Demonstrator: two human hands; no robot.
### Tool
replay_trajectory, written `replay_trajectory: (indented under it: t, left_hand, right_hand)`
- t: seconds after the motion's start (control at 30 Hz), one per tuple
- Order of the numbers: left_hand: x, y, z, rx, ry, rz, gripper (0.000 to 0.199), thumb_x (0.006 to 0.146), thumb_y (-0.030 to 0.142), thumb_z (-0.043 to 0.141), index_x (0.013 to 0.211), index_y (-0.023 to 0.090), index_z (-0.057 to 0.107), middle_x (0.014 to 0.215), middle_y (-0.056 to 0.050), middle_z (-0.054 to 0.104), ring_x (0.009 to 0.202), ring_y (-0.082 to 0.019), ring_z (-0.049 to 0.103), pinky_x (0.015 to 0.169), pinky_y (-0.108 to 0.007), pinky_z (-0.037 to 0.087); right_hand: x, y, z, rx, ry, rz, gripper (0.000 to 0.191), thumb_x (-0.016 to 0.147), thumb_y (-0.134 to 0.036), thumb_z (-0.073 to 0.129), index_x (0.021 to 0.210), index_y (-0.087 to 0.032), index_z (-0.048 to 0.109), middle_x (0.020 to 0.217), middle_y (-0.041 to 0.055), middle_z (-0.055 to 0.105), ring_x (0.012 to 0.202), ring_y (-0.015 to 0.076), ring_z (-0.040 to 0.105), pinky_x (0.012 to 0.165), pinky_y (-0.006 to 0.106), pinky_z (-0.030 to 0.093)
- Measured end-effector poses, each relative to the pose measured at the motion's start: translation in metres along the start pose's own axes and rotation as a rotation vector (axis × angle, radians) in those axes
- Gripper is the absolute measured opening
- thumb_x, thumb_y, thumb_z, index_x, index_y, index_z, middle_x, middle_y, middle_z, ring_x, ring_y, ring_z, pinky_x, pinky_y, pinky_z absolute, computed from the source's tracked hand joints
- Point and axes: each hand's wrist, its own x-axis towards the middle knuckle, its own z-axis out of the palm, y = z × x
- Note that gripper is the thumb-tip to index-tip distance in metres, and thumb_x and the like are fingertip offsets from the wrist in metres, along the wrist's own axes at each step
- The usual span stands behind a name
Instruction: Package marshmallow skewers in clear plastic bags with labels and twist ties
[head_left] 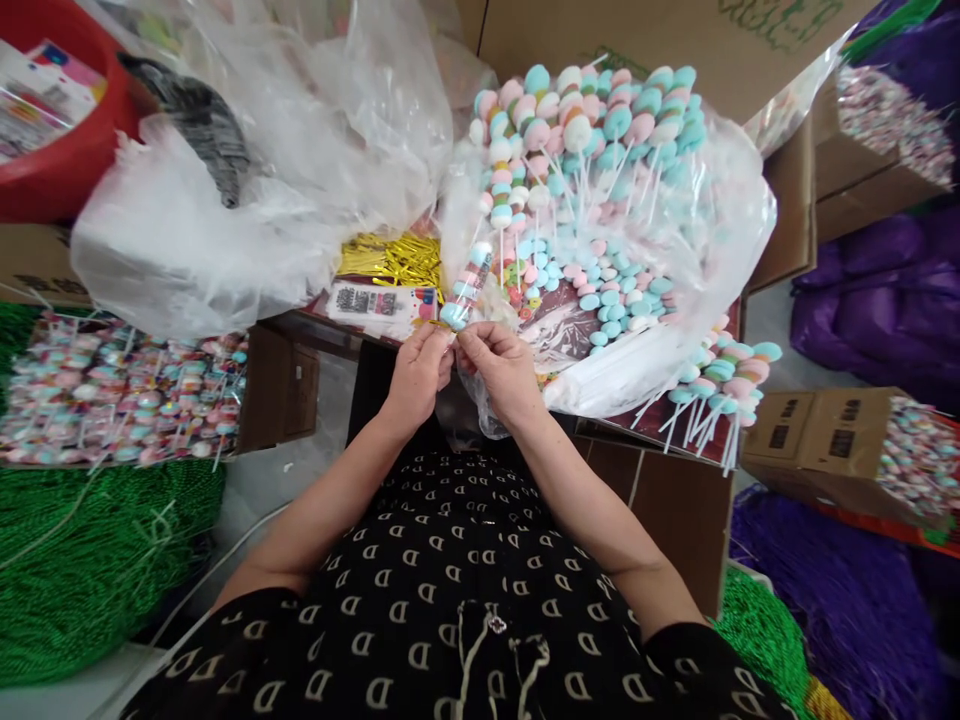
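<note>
Just above my lap, a marshmallow skewer (472, 282) in a clear printed wrapper points away from me, its pink, white and blue pieces showing through. My left hand (421, 370) is closed in a pinch at the wrapper's near end, on a gold twist tie (444, 325). Opposite it, my right hand (500, 368) also pinches at this neck, fingertips almost touching the left ones. How the tie's ends lie between the fingers is partly hidden. A pile of gold twist ties (390, 260) and a stack of printed wrappers (381, 304) lie beyond my left hand.
Bare marshmallow skewers (577, 120) are heaped at the table's back right, with loose marshmallows (619, 305) and white sticks (607, 385) nearer. Plastic bags (300, 150) fill the back left beside a red bucket (45, 170). A box of wrapped skewers (135, 390) stands left.
</note>
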Motion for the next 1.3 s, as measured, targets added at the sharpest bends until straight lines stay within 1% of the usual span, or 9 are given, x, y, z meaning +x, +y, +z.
replay_trajectory:
  t: [0.37, 0.5, 0.57, 0.63, 0.73, 0.9, 1.03, 1.17, 1.3]
  left_hand:
    - [-0.003, 0.017, -0.006, -0.033, -0.179, -0.072, 0.019, 0.077, 0.031, 0.061, 0.061, 0.02, 0.057, 0.041, 0.009, 0.032, 0.033, -0.004, 0.025, 0.037, -0.019, 0.021]
    - [-0.006, 0.021, -0.005, -0.035, -0.261, -0.138, 0.023, 0.077, 0.034, 0.061, 0.06, 0.02, 0.056, 0.041, 0.009, 0.03, 0.032, -0.004, 0.024, 0.037, -0.019, 0.023]
    - [-0.007, 0.02, -0.005, -0.024, -0.289, -0.162, 0.022, 0.077, 0.034, 0.062, 0.06, 0.02, 0.056, 0.041, 0.009, 0.03, 0.032, -0.004, 0.023, 0.036, -0.019, 0.022]
    - [-0.007, 0.019, -0.003, -0.021, -0.314, -0.185, 0.021, 0.075, 0.032, 0.063, 0.06, 0.019, 0.057, 0.041, 0.009, 0.03, 0.032, -0.004, 0.022, 0.036, -0.019, 0.021]
    - [-0.007, 0.018, -0.003, -0.023, -0.376, -0.232, 0.023, 0.073, 0.033, 0.064, 0.057, 0.02, 0.055, 0.04, 0.009, 0.03, 0.031, -0.004, 0.022, 0.035, -0.018, 0.018]
    - [-0.009, 0.025, -0.009, 0.046, -0.573, -0.383, 0.026, 0.068, 0.032, 0.066, 0.052, 0.02, 0.05, 0.037, 0.008, 0.031, 0.029, -0.004, 0.024, 0.033, -0.018, 0.02]
    - [-0.01, 0.025, -0.019, 0.044, -0.688, -0.511, 0.017, 0.063, 0.028, 0.065, 0.053, 0.019, 0.055, 0.035, 0.009, 0.03, 0.027, -0.004, 0.022, 0.031, -0.018, 0.018]
    - [-0.01, 0.014, -0.026, 0.069, -0.786, -0.608, 0.018, 0.064, 0.028, 0.069, 0.054, 0.017, 0.058, 0.034, 0.009, 0.029, 0.027, -0.004, 0.02, 0.03, -0.017, 0.017]
    - [-0.01, 0.007, -0.027, 0.034, -0.756, -0.586, 0.023, 0.065, 0.03, 0.07, 0.051, 0.017, 0.057, 0.033, 0.009, 0.026, 0.026, -0.003, 0.019, 0.03, -0.016, 0.02]
  right_hand:
    - [0.002, 0.001, -0.007, 0.035, -0.116, -0.02, 0.046, 0.08, -0.067, 0.08, 0.082, -0.024, 0.063, 0.071, -0.0032, 0.065, 0.063, 0.0123, 0.057, 0.063, 0.027, 0.052]
    - [0.003, -0.007, -0.016, 0.043, -0.182, -0.024, 0.042, 0.078, -0.06, 0.082, 0.103, -0.028, 0.071, 0.097, 0.002, 0.075, 0.095, 0.019, 0.071, 0.087, 0.034, 0.06]
    - [0.002, -0.013, -0.02, 0.074, -0.245, -0.006, 0.039, 0.078, -0.051, 0.081, 0.11, -0.029, 0.073, 0.115, 0.0045, 0.077, 0.115, 0.0219, 0.07, 0.102, 0.037, 0.059]
    - [0.001, -0.017, -0.023, 0.14, -0.319, 0.034, 0.035, 0.077, -0.04, 0.078, 0.11, -0.028, 0.076, 0.123, 0.0054, 0.077, 0.121, 0.024, 0.069, 0.106, 0.039, 0.058]
    - [0.001, -0.017, -0.023, 0.258, -0.372, 0.089, 0.04, 0.074, -0.032, 0.073, 0.113, -0.026, 0.077, 0.12, 0.0069, 0.079, 0.12, 0.0274, 0.071, 0.1, 0.043, 0.061]
    - [0.006, -0.012, -0.029, 0.314, -0.492, 0.089, 0.04, 0.081, -0.051, 0.078, 0.109, -0.023, 0.078, 0.115, 0.0097, 0.08, 0.116, 0.027, 0.073, 0.102, 0.041, 0.06]
    - [0.016, -0.022, -0.042, 0.135, -0.726, 0.038, 0.033, 0.089, -0.052, 0.079, 0.105, -0.023, 0.083, 0.118, 0.0087, 0.08, 0.115, 0.0234, 0.073, 0.105, 0.037, 0.057]
    - [0.028, -0.036, -0.049, -0.039, -0.921, -0.103, 0.027, 0.09, -0.045, 0.082, 0.102, -0.021, 0.085, 0.11, 0.0081, 0.079, 0.104, 0.0183, 0.073, 0.096, 0.032, 0.058]
    - [0.03, -0.039, -0.047, -0.111, -0.881, -0.178, 0.025, 0.092, -0.044, 0.08, 0.094, -0.019, 0.083, 0.092, 0.0053, 0.074, 0.087, 0.0149, 0.069, 0.084, 0.029, 0.058]
